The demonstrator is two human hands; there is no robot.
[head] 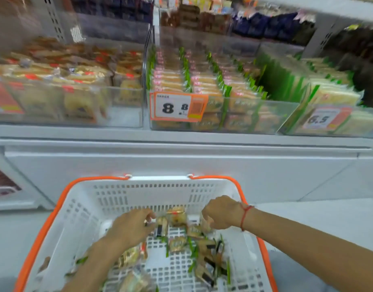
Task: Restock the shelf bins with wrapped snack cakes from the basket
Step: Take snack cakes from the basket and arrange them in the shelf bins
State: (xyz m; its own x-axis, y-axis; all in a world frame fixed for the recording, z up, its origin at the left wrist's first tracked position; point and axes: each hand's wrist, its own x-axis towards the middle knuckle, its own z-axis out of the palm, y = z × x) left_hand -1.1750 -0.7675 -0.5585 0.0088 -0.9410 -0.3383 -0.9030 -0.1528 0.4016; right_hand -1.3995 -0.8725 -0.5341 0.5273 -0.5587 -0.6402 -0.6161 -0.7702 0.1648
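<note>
a shop shelf [181, 137] carries clear bins [223, 114] packed with wrapped cakes, one fronted by an orange price tag [177, 106] reading 8.8. below it stands a white basket [109, 199] with orange handles, loose snack cakes [178, 243] scattered over its floor. both hands reach down inside. the left hand [131, 225] has curled fingers at a cake near the far wall; whether it grips is blurred. the right hand [221, 211], red string at its wrist, hangs curled over the cakes; i cannot tell if it holds one.
</note>
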